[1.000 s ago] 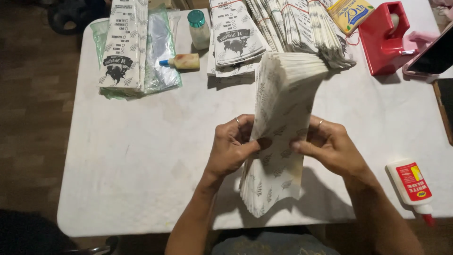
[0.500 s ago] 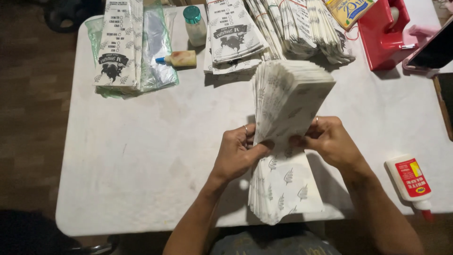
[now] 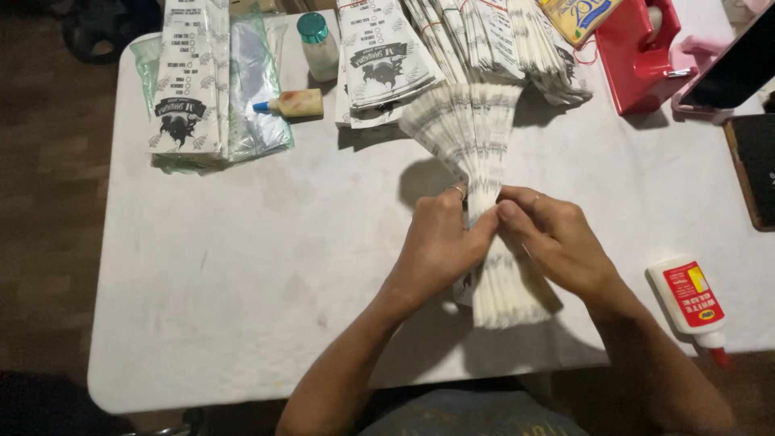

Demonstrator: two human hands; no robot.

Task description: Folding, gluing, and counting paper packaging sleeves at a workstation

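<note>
Both hands pinch a thick stack of paper bags [image 3: 476,161] at its middle above the white tabletop [image 3: 242,282], left hand [image 3: 440,242] at 9 o'clock, right hand [image 3: 557,238] at 3 o'clock, fingers closed tight. The stack's top fans out toward 12 o'clock. A glue bottle [image 3: 690,299] lies at 4 o'clock.

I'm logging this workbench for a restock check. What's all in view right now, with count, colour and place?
Held stack of paper bags: one, white with grey print, fanned out at table centre.
Other paper bag stacks: several, white with black print, along the far edge.
Clear plastic sleeves: one pile, greenish, far left.
Small jar: one, white with green cap, far edge.
Small glue tube: one, cream with blue tip, lying beside the jar.
Glue bottle: one, white with red label, lying near right.
Tape dispenser: one, red, far right.
Table: one, white.
Left hand and right hand: pinching the held stack at its middle.
</note>
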